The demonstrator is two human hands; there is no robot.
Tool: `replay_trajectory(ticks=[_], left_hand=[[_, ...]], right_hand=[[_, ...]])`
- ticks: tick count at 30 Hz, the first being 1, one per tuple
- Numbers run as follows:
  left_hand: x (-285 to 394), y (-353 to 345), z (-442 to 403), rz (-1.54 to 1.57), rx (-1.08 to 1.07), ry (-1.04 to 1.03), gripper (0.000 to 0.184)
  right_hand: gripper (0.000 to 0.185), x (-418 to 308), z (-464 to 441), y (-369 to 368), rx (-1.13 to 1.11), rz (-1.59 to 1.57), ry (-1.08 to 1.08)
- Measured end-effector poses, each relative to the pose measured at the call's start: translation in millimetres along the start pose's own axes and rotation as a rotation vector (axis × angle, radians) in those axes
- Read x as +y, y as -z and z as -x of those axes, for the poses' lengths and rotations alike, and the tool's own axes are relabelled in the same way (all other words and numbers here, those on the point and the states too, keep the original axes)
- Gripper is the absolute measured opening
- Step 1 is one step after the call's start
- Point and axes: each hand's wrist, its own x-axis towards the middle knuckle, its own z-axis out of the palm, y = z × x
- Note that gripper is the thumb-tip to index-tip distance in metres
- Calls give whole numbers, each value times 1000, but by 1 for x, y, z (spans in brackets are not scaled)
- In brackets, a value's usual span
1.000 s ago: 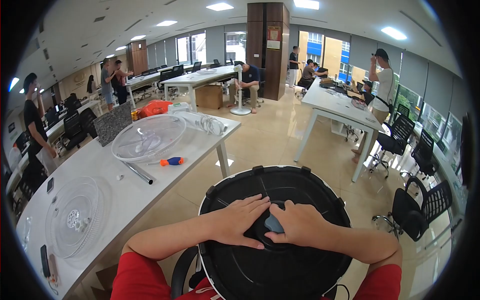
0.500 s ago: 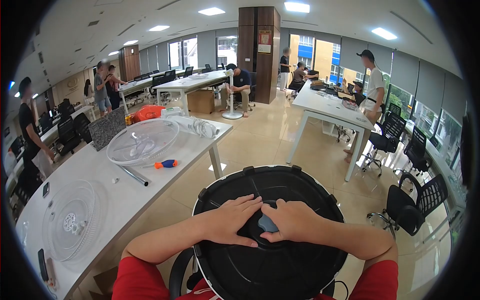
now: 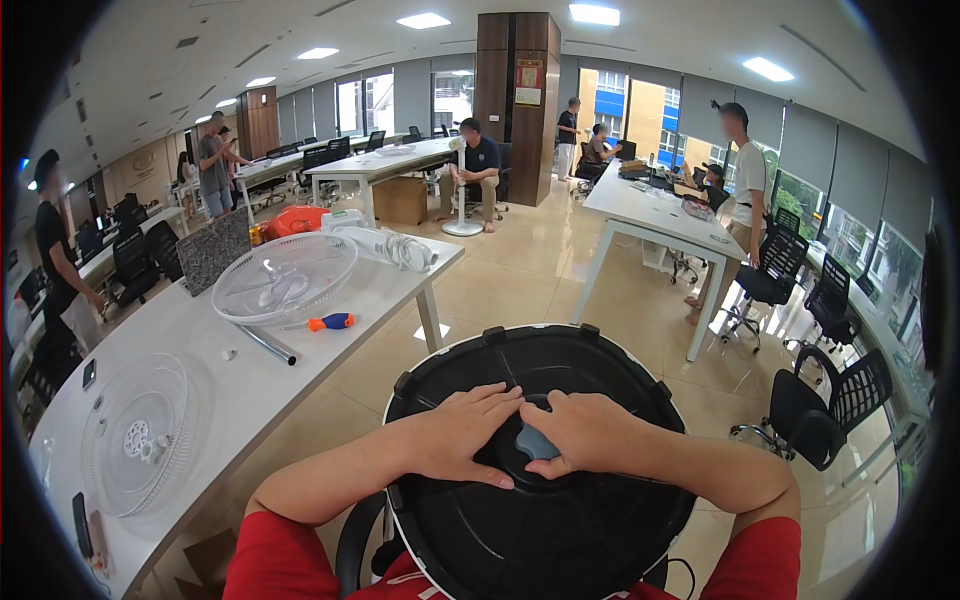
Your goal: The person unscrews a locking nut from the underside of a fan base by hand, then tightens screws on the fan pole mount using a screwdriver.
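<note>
A black round base (image 3: 440,525), seen from its underside, faces up in front of me, with a thin white rim and clips around its edge. It looks like a fan base. My left hand (image 3: 462,432) lies flat on it, left of the centre, fingers stretched out and the thumb apart. At the hub, my right hand (image 3: 592,432) pinches a grey-blue knob (image 3: 537,444) between thumb and bent fingers. Part of the knob is hidden by that hand.
On the white table (image 3: 250,400) at left lie a fan grille (image 3: 330,307), another grille (image 3: 112,475), a metal tube (image 3: 270,346) and an orange-blue screwdriver (image 3: 331,322). Office chairs (image 3: 825,410) stand at right. Beyond, a person (image 3: 484,165) sits by a white fan stand (image 3: 462,200).
My hands stay almost in place, with the right one still on the knob. In the background, the seated person has lifted their head and some standing people have shifted slightly.
</note>
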Motion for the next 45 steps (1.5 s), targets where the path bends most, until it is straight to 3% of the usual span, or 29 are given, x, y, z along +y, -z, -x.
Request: replay_trajectory(ticks=[18,27,45], left_hand=[[-4,3,3,17,8,-22,109],[-17,13,-6,78,6,-48,111],[-43,29,-40,166,-108,-316,116]], right_hand=[[61,15,-16,9,-163,31,170],[70,30,-23,9,-227,5,255],[67,23,-9,27,-273,43,448]])
